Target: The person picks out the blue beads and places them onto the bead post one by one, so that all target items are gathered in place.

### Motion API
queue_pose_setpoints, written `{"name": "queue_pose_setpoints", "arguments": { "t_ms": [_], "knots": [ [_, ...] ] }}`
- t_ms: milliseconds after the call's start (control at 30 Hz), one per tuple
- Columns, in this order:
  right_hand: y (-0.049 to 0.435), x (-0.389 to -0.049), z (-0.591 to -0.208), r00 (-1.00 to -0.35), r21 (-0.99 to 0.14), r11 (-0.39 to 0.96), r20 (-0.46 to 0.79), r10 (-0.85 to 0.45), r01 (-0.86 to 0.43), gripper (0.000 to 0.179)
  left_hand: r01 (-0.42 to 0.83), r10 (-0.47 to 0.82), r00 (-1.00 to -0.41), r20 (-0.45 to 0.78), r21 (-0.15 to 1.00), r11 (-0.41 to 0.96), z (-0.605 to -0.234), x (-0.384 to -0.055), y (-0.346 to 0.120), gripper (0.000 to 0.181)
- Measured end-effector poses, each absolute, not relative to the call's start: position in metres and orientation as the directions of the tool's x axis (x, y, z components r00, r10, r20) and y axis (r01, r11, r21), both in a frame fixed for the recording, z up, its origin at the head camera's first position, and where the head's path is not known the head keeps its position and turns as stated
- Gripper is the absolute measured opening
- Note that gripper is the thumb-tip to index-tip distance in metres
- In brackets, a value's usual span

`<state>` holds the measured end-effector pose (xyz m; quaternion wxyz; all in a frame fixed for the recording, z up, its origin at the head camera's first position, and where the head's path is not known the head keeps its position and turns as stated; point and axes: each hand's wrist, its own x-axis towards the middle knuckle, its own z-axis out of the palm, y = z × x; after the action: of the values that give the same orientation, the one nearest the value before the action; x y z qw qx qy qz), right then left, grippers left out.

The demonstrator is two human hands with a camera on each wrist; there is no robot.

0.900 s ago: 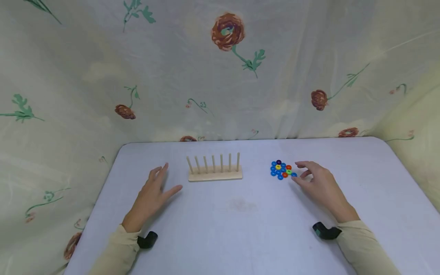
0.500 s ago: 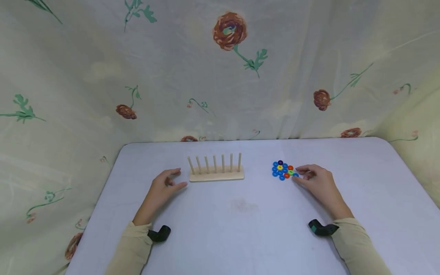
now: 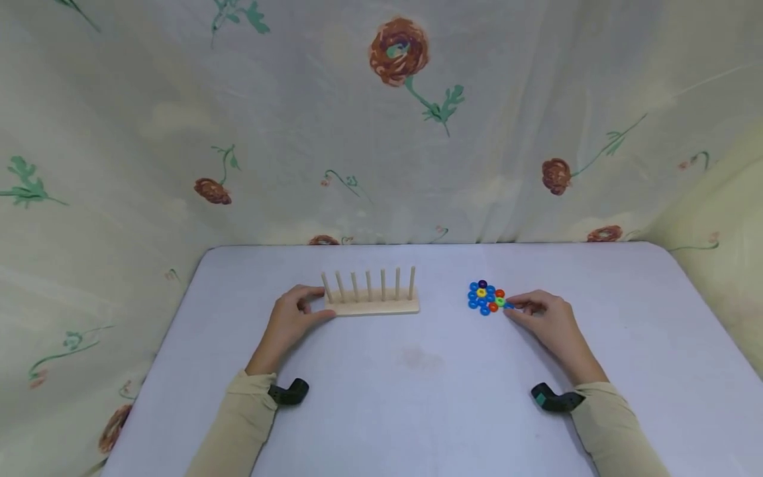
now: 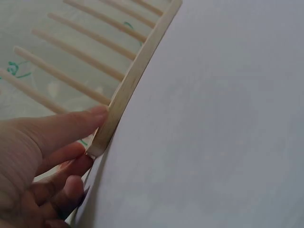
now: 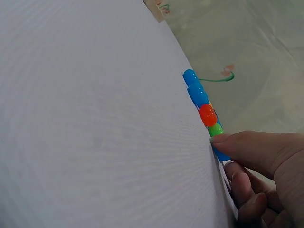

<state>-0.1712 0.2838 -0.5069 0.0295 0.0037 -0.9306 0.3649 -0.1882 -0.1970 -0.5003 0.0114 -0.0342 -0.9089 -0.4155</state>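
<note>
**Peg rack and ring cluster on pale surface, one hand at each**

Backdrop: floral curtain [image 3: 381,119], cream cloth printed with rust-red blooms and green stems, hanging behind and to both sides of the work area.

Surface [image 3: 417,371]: pale lilac-grey, rounded far corners, faint smudge near its middle.

Sleeves: beige, one on each forearm; a small black device sits at each wrist.

Left hand [image 3: 292,318]: rests at the left end of the peg rack. The left wrist view shows the thumb [image 4: 71,124] pressed against the near edge of the base and the fingers [image 4: 66,187] curled round its end, so the hand grips the rack.

Right hand [image 3: 545,315]: lies on the surface just right of the ring cluster. In the right wrist view the thumb [image 5: 251,147] touches a blue ring [image 5: 221,155] at the near edge of the cluster, with the other fingers curled behind it. Whether the ring is actually pinched or only touched, I cannot tell.

Peg rack [image 3: 372,298]: light wood, flat oblong base carrying seven upright pegs in a row, all bare. It stands centre-left on the surface, well apart from the rings.

Ring cluster [image 3: 485,296]: small plastic rings lying flat and touching one another, centre-right on the surface. Mostly blue, with one yellow, one green, two red-orange and one dark purple at the far edge.
</note>
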Motion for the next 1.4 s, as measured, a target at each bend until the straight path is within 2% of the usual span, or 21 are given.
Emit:
{"name": "queue_pose_setpoints", "arguments": {
  "t_ms": [167,500,1033,1400],
  "knots": [
    [0.285,-0.175,-0.503,-0.999,-0.713,0.701,0.051,0.019,-0.023,0.035,0.067,0.009,-0.996,0.085,0.716,0.695,-0.501,-0.186,-0.194,0.055],
    [0.287,-0.181,-0.502,-0.999,-0.773,0.634,0.006,0.045,0.024,0.041,0.065,-0.004,-0.996,0.093,0.72,0.691,-0.495,-0.186,-0.194,0.054],
    [0.283,-0.181,-0.503,-0.998,-0.769,0.639,0.053,0.03,-0.021,0.036,0.077,-0.005,-0.994,0.109,0.733,0.675,-0.495,-0.186,-0.197,0.053],
    [0.292,-0.172,-0.511,-0.998,-0.756,0.654,0.0,0.055,0.036,0.041,0.071,0.005,-0.996,0.09,0.745,0.663,-0.503,-0.184,-0.191,0.052]
  ]
}}
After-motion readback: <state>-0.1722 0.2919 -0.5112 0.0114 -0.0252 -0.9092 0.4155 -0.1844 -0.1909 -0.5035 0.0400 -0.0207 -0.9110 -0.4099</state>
